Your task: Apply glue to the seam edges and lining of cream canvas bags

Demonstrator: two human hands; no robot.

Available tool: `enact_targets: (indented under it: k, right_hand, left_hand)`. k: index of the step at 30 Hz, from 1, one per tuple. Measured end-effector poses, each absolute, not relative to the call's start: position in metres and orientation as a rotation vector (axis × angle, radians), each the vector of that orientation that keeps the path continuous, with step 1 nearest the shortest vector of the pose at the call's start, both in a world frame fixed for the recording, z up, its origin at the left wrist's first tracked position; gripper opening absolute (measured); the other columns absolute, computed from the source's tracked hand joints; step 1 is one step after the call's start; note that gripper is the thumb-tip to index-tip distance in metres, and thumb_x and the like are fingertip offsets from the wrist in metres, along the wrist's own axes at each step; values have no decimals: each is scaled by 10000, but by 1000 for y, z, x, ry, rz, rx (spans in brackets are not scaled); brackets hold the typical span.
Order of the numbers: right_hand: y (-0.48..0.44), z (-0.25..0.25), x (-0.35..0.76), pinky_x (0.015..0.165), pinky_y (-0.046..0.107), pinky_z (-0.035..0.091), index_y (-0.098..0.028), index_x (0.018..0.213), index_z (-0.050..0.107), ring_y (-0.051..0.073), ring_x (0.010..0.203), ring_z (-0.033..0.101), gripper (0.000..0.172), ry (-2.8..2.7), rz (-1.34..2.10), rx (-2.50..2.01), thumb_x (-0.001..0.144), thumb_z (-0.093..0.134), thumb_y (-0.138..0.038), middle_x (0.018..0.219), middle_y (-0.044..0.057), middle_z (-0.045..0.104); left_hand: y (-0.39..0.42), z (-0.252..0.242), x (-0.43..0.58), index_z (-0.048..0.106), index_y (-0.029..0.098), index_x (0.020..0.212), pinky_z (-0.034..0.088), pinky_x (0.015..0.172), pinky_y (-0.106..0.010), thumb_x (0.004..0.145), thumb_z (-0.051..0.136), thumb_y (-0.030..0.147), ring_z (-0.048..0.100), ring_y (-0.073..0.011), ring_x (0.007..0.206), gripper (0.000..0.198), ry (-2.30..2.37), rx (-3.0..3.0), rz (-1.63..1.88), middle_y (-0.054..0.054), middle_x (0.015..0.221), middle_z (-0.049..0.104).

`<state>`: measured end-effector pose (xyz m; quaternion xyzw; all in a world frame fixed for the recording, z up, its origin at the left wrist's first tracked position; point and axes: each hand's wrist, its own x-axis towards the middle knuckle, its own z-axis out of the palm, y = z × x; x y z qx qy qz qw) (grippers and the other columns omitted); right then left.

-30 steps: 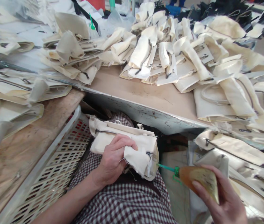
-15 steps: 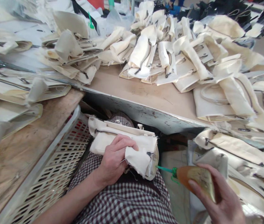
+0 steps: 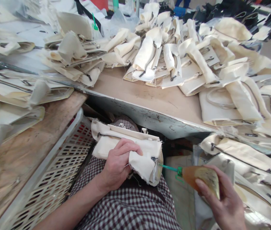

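The left hand (image 3: 119, 161) has its grip closed on a cream fabric pouch with dark zips and frayed edges (image 3: 147, 143), fingers lying across its upper face and the thumb mostly hidden. The pouch lies over the person's lap, which is covered by a dark brown-and-white checked cloth (image 3: 130, 207). The right hand (image 3: 224, 195) has its grip wrapped around an amber, rounded squeeze bottle (image 3: 201, 179), thumb on the near side. The bottle lies on its side in the air, its thin green nozzle (image 3: 170, 167) aimed left. The nozzle tip meets the pouch's right edge in this view; whether it touches the fabric cannot be told.

To the left of the lap stands a white plastic lattice basket (image 3: 76, 119), next to a worn wooden board (image 3: 3, 179) with more cream pieces at its far end. Ahead, a tan-topped bench (image 3: 135, 88) carries a long heap of similar cream zipped pouches (image 3: 147, 57). Beyond the right hand, more cream pouches (image 3: 243, 153) overlap one another. A small bright-green spout (image 3: 94, 25) stands at the back left.
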<state>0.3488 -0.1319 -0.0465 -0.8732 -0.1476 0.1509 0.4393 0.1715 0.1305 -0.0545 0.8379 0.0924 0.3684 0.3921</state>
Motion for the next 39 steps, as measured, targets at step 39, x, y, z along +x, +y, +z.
enact_targets:
  k: [39]
  right_hand:
    - [-64, -23, 362, 391, 260, 404, -248, 1182, 651, 162, 514, 443, 396, 107, 549, -1258, 896, 690, -519, 921, 72, 630]
  left_hand:
    - [245, 31, 129, 717, 183, 937, 589, 809, -313, 858, 743, 147, 688, -201, 964, 91, 496, 3180, 1537, -34, 1004, 754]
